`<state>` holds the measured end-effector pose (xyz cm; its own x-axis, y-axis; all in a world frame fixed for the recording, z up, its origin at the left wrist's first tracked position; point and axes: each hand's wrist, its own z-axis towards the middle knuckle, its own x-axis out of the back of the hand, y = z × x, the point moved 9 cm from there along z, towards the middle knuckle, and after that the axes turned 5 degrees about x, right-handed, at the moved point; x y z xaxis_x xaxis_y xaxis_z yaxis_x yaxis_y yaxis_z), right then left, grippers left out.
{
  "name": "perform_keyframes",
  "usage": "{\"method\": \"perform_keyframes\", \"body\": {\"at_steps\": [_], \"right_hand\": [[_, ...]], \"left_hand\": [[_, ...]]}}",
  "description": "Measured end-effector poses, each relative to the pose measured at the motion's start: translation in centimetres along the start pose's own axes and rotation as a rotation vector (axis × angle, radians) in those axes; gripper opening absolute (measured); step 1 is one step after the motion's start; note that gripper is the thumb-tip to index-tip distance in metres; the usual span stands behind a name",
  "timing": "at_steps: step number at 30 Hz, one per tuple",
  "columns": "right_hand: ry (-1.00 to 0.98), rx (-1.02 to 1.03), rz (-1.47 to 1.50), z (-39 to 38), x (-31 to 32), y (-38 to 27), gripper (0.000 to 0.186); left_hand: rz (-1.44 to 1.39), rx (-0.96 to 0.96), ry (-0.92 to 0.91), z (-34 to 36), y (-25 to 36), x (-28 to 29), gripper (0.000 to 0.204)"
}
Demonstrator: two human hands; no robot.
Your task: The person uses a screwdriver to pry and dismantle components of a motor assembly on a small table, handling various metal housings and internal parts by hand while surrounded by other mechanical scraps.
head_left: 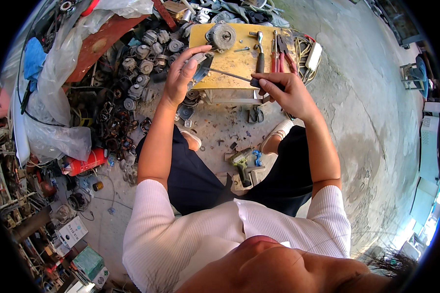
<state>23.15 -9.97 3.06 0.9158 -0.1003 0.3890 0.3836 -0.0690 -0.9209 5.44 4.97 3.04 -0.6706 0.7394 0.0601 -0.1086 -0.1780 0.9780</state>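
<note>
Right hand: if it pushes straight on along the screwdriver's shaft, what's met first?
Held by the right hand, the screwdriver would likely lead into the metal housing in the left hand; whether its tip already touches is unclear from this one view.

The screwdriver handle (pixel 255 83) is black, the tabletop (pixel 237 59) yellow.

Left hand (pixel 179 78) hides part of metal piece (pixel 203 68); right hand (pixel 291 95) partly covers screwdriver handle (pixel 255 83). Floor scraps (pixel 220 142): too small to identify.
</note>
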Motion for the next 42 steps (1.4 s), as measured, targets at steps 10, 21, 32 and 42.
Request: {"method": "perform_keyframes", "body": {"at_steps": [10, 21, 32, 42], "right_hand": [[-0.001, -0.043, 0.117, -1.5, 8.3, 1.6, 0.029], [0.521, 0.048, 0.312, -0.6, 12.2, 4.6, 0.031], [0.584, 0.072, 0.354, 0.0, 11.6, 4.5, 0.031], [0.55, 0.031, 0.386, 1.7, 9.7, 5.7, 0.033]], "left_hand": [[-0.042, 0.065, 0.033, -0.9, -0.2, -1.4, 0.058], [0.851, -0.174, -0.582, -7.9, -5.5, -14.9, 0.07], [-0.332, 1.577, 0.006, -20.3, -34.2, -2.4, 0.063], [-0.922, 1.473, 1.192, -27.6, -42.1, 5.8, 0.078]]}}
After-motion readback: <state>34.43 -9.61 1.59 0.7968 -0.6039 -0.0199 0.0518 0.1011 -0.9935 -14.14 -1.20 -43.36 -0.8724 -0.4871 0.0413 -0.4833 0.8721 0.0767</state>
